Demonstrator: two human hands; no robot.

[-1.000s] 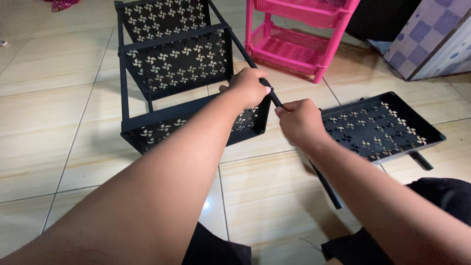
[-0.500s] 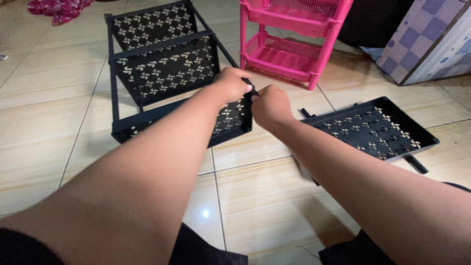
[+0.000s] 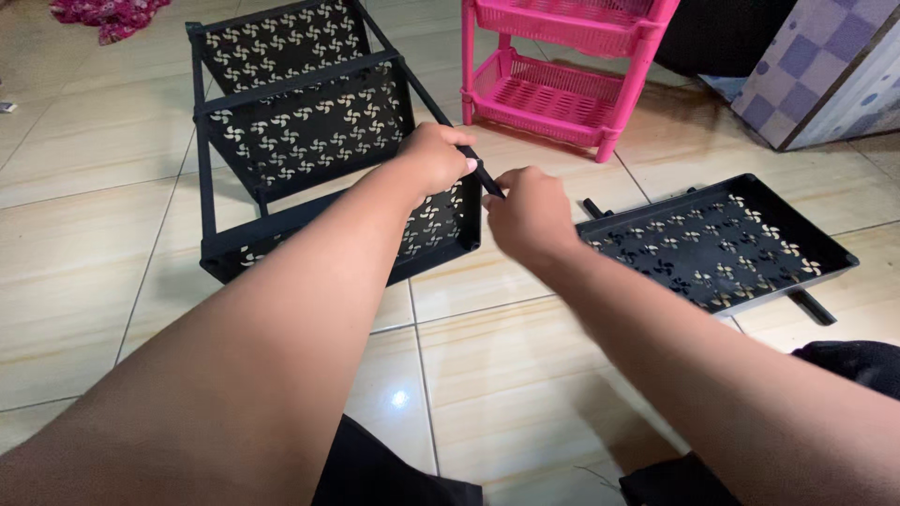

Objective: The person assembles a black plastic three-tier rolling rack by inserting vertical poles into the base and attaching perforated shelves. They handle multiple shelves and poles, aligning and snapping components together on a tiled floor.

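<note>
A black plastic rack [image 3: 300, 131] with pinwheel cut-outs lies on its side on the tiled floor, showing three shelves joined by posts. My left hand [image 3: 433, 157] grips the near right corner of its lowest shelf. My right hand [image 3: 530, 214] pinches the end of a thin black post [image 3: 489, 178] that sticks out at that same corner, between the two hands. A loose black shelf tray [image 3: 722, 245] with the same pattern lies flat on the floor to the right of my right hand.
A pink plastic rack [image 3: 562, 66] stands behind the hands. Black post pieces [image 3: 812, 307] poke out from under the loose tray. A checked purple and white box [image 3: 825, 66] sits at the far right, red cloth [image 3: 103, 13] at the far left.
The view has shifted, so the rack sits a little to the right and nearer in frame. Both hands stay together at the rack's near corner, the right hand still on the post end.
</note>
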